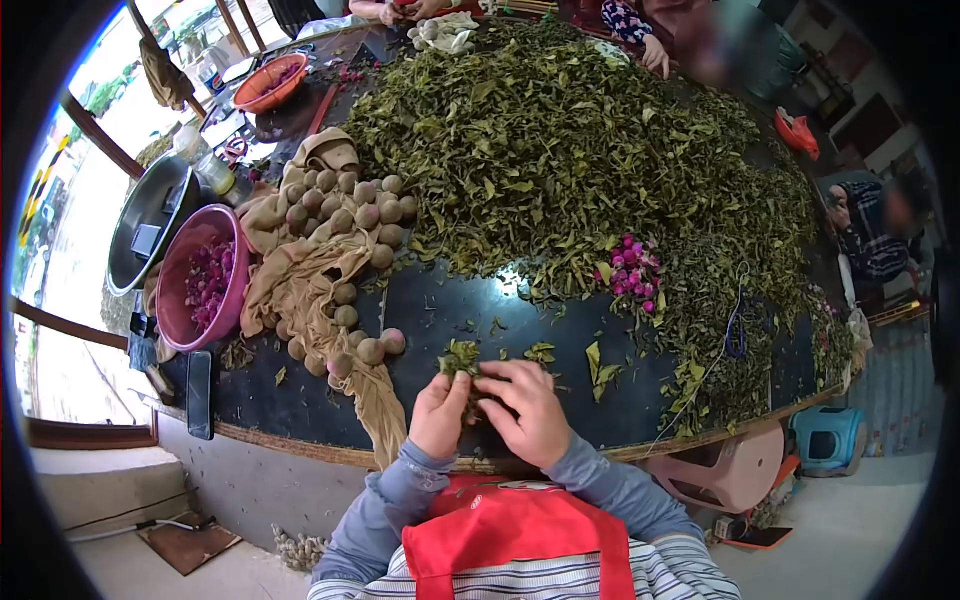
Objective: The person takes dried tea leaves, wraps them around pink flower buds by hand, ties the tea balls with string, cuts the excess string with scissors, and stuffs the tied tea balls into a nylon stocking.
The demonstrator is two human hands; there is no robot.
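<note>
My left hand (438, 412) is closed around a small bunch of green leaves (461, 358), thumb pressed on its side, just above the near edge of the dark table (450, 310). My right hand (522, 405) is beside it with fingers bent towards the bunch; its fingertips meet the leaves' right side, though what they grip is partly hidden. A few loose leaves (598, 368) lie to the right of my hands. Left of them, several round wrapped balls (370, 350) rest on and by a tan cloth (300, 285).
A large heap of leaves (560, 140) covers the table's middle and far side, with pink flower buds (633, 272) at its near edge. A pink basin (172, 305) of buds, a metal basin (125, 250) and a phone (200, 395) are at left. Other people's hands (655, 55) are across the table.
</note>
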